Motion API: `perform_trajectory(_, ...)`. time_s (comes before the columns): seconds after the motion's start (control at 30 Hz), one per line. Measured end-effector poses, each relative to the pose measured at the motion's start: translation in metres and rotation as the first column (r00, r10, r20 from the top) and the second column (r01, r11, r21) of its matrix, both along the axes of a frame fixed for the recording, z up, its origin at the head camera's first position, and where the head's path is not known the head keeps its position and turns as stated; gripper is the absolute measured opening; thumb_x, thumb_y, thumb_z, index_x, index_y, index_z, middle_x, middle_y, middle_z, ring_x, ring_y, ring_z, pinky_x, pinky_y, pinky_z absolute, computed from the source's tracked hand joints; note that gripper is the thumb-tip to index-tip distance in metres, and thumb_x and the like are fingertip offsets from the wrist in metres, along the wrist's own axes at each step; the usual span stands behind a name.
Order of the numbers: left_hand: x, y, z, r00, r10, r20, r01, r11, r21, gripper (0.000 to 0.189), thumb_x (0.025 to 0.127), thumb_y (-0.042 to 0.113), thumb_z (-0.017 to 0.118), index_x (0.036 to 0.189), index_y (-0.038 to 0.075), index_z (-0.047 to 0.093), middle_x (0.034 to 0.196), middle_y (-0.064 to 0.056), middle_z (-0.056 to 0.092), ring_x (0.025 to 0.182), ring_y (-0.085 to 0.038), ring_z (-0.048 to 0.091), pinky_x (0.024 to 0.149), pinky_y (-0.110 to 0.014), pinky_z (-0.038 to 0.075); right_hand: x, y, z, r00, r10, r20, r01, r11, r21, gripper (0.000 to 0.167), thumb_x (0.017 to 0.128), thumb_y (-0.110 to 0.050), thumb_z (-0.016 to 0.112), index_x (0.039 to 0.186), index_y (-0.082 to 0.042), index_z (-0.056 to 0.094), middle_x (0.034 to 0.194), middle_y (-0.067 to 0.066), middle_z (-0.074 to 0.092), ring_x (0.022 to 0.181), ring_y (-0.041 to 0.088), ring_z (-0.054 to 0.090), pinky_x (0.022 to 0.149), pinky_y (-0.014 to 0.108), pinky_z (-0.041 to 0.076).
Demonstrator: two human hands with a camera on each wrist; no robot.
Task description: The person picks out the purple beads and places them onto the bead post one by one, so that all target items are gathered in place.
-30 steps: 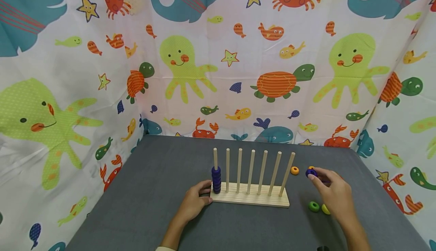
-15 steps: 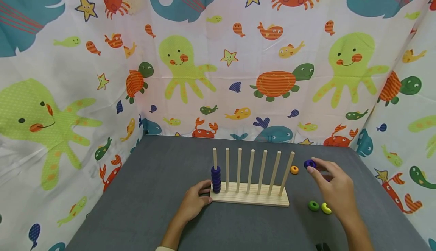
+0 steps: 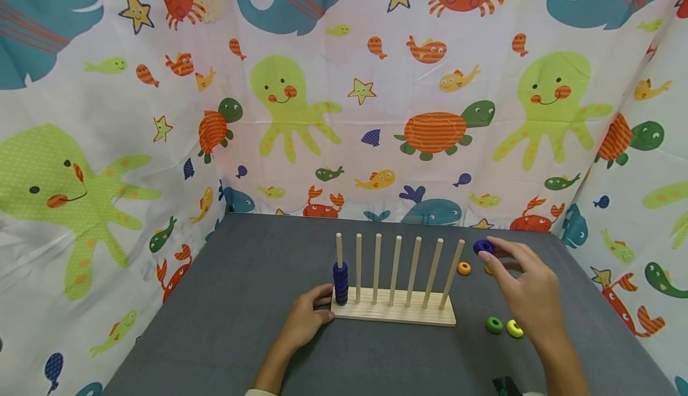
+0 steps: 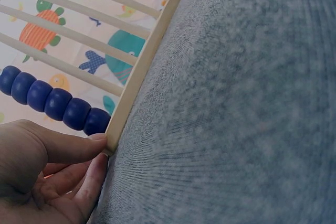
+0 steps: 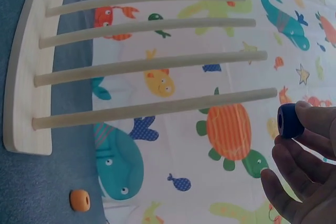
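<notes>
A wooden peg rack (image 3: 395,314) with several upright pegs stands on the grey table. Its leftmost peg carries a stack of dark blue beads (image 3: 341,284); the other pegs are bare. At the left end of the base, my left hand (image 3: 307,318) grips the corner, with the thumb (image 4: 79,146) against the board in the left wrist view. My right hand (image 3: 532,285) pinches one blue bead (image 5: 289,120) between thumb and fingertips. That bead is raised to the right of the rightmost peg, near the height of its top and apart from it.
An orange bead (image 3: 464,269) lies just right of the rack, with another orange bead (image 3: 488,270) partly hidden behind my right hand. Nearer lie a green bead (image 3: 494,325) and a yellow bead (image 3: 514,328). A dark object (image 3: 505,386) shows at the bottom edge. Printed cloth surrounds the table.
My right hand has lifted the blue bead up from beside the orange beads and shifted it left toward the rack. The left hand has stayed at the base.
</notes>
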State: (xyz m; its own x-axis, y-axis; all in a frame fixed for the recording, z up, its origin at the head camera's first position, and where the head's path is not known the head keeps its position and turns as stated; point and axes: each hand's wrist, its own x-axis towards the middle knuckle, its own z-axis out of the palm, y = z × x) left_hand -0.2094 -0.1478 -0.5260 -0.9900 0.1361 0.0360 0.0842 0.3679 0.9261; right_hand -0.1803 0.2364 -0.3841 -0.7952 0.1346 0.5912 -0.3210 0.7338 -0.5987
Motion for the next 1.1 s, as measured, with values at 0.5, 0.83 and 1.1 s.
perform_trajectory(0.5,0.001,0.0,0.0,1.0,-0.003,-0.013,0.003,1.0,0.002,0.061,0.089,-0.01,0.074,0.146,0.0,0.059,0.148,-0.022,0.061,0.129,-0.038,0.065,0.1,-0.045,0.061,0.0,-0.028,0.014,0.989,0.125,-0.075,-0.124,0.992,0.01,0.037,0.097,-0.01,0.078,0.134,-0.009,0.072,0.12,0.008,0.071,0.097,-0.003,0.058,0.077,0.001,0.048)
perform_trajectory(0.83,0.001,-0.001,0.001,1.0,-0.009,-0.013,0.009,1.0,0.012,0.061,0.089,-0.01,0.074,0.147,-0.001,0.059,0.148,-0.023,0.06,0.129,-0.038,0.065,0.099,-0.043,0.061,-0.003,-0.055,0.026,0.946,0.282,-0.16,-0.286,0.958,-0.003,0.042,0.091,0.001,0.081,0.131,-0.007,0.073,0.118,0.007,0.072,0.097,-0.004,0.061,0.072,0.006,0.053)
perform_trajectory(1.1,-0.001,-0.001,0.001,1.0,-0.005,0.009,0.004,1.0,0.017,0.061,0.089,-0.01,0.074,0.147,0.0,0.059,0.149,-0.022,0.06,0.13,-0.037,0.065,0.099,-0.042,0.061,-0.006,-0.079,0.027,0.92,0.357,-0.161,-0.355,0.934,0.04,0.041,0.089,0.0,0.082,0.128,-0.008,0.073,0.117,0.003,0.073,0.095,0.009,0.067,0.081,0.007,0.053)
